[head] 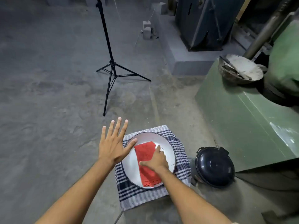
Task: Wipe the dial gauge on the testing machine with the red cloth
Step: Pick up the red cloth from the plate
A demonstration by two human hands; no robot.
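Note:
A folded red cloth [146,160] lies in a white enamel bowl [168,143] with a dark rim, low in the middle of the view. My right hand [156,160] rests on top of the cloth, fingers bent over its right edge and thumb spread across it. My left hand [113,141] hovers flat with fingers spread just left of the bowl, its thumb over the rim. The green testing machine [242,117] stands to the right. No dial gauge shows in this view.
The bowl sits on a blue-and-white checked cloth [181,165] draped over a low stand. A dark round lid [215,167] lies beside it. A metal bowl of white bristles [241,70] sits on the machine. A black tripod [111,62] stands on the concrete floor.

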